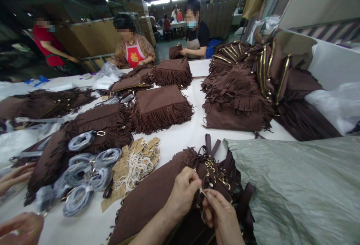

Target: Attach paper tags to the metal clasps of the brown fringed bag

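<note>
A brown suede fringed bag (pixel 157 196) lies in front of me on the white table (pixel 185 136), its gold hardware (pixel 215 172) facing up. My left hand (pixel 184 194) rests on the bag with fingers pinched. Touching it, my right hand (pixel 222 215) is also pinched. Between the two hands sits a small pale string or metal piece (pixel 202 191), too small to name. A pile of tan paper tags with white strings (pixel 137 162) lies just left of the bag.
Grey wrapped strap coils (pixel 84 170) lie at the left over more brown bags. A big stack of fringed bags (pixel 242 83) stands at the right. Grey-green crumpled paper (pixel 298 185) covers the near right. Another person's hands (pixel 17 177) show at left; co-workers stand at the far side.
</note>
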